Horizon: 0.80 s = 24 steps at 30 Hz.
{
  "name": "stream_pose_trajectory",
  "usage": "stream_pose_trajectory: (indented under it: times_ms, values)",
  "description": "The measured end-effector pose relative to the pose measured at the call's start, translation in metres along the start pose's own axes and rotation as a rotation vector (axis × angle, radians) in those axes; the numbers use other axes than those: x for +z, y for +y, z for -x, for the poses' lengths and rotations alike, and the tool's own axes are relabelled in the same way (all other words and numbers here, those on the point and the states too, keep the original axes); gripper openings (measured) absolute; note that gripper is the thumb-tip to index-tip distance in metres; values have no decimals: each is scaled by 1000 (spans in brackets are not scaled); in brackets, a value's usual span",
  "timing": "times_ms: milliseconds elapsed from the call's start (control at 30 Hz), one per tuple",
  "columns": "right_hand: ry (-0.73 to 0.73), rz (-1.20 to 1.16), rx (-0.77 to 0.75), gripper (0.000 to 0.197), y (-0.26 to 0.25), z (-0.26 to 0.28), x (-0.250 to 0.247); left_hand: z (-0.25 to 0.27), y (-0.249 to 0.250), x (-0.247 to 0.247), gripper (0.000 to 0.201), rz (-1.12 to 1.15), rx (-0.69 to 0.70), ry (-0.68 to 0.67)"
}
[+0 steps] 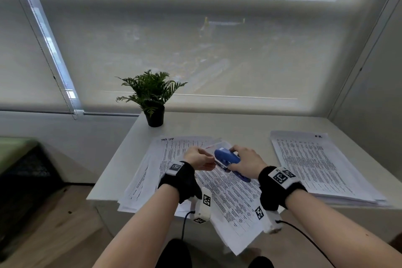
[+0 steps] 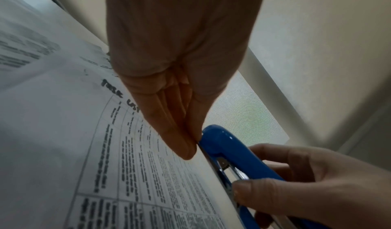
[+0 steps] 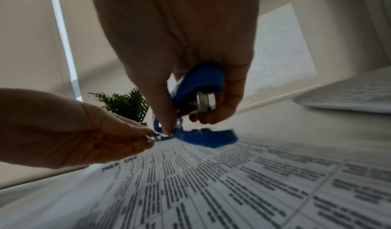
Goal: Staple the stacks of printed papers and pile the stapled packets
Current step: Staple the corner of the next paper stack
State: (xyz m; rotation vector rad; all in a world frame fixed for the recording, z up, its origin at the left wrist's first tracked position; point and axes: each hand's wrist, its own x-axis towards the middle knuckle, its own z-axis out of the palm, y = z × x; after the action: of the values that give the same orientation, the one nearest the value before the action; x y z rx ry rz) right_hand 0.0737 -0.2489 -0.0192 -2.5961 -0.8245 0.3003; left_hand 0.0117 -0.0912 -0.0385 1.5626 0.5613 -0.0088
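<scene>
A blue stapler (image 1: 227, 158) hangs hinged open above the printed sheets (image 1: 228, 198) at the table's middle. My right hand (image 1: 245, 161) grips its upper arm (image 3: 201, 82), thumb on one side and fingers on the other, while the blue base (image 3: 209, 138) swings below. My left hand (image 1: 200, 159) pinches a small shiny metal piece (image 3: 155, 138) at the stapler's end (image 2: 211, 135). I cannot tell whether that piece is a staple strip or part of the stapler. In the left wrist view the left hand's fingertips (image 2: 188, 150) are pressed together against the blue nose.
Loose printed sheets (image 1: 148, 172) fan out on the left of the white table (image 1: 239, 124), some past its front edge. A thick paper stack (image 1: 315, 163) lies at the right. A small potted plant (image 1: 152, 95) stands at the back left corner.
</scene>
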Motion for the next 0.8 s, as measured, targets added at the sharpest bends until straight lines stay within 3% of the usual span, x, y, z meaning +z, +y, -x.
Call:
stream_pose_trajectory:
  times_ms: [200,333,467,567,700,800]
  values:
    - [-22,-22,-15,52,0,-3,6,-3,-1,0,13,-105,-9,90]
    - [-12,-1,-1,47,7,-1,9,-8,-4,-4,20,-357,96,220]
    - [50,-5,51,50,17,-3,14,-8,-4,-21,23,-428,162,302]
    - [96,11,53,54,18,-9,19,0,2,-21,11,-543,273,362]
    - [57,-22,26,53,20,-9,15,25,15,-3,14,-637,456,420]
    - [165,-141,11,50,29,13,-8,51,27,31,13,-636,644,409]
